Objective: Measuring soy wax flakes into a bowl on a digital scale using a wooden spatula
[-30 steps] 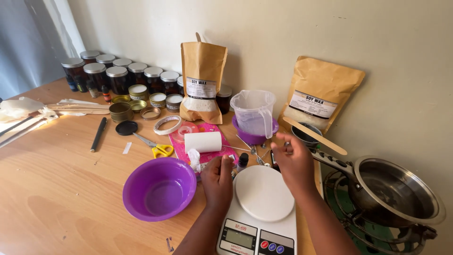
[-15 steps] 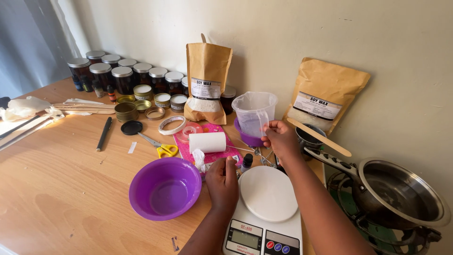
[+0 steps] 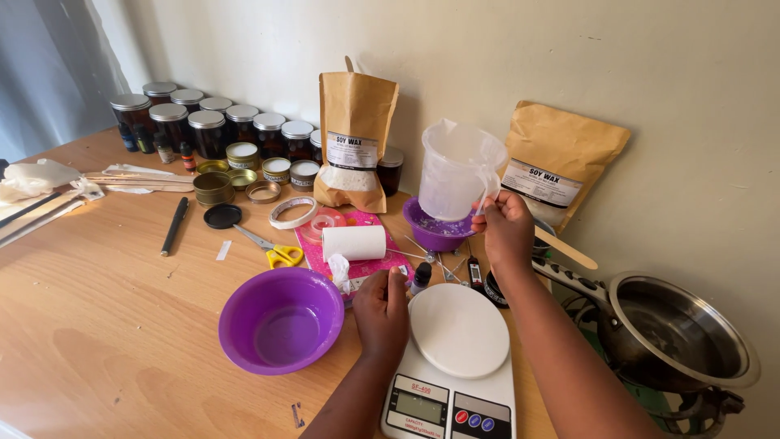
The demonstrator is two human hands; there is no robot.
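Standing by the wooden tabletop, I took in the row of dark, silver-lidded jars along the wall at the left, with small tins in front of them, seemingly lined up within easy reach. A black pen and yellow-handled scissors lay nearer the middle. A purple bowl sat empty just left of the person's left hand, which rested loosely curled on the tabletop beside the kitchen scale; its grip held nothing that I could see, and it looked placed there to steady the scale or simply to wait. The scale's round white plate was bare. Behind, a white paper roll lay on a pink sheet, and an open brown paper bag stood against the wall.

Further right, the right hand had its grip closed around the handle of a translucent plastic measuring jug, holding it raised above a smaller purple bowl, tipped a little. The jug looked cloudy white and thin-walled, and I could not tell what, if anything, was in it. A second brown bag leaned on the wall, a wooden stick lay below it, and a steel pot sat on a burner at the far right.
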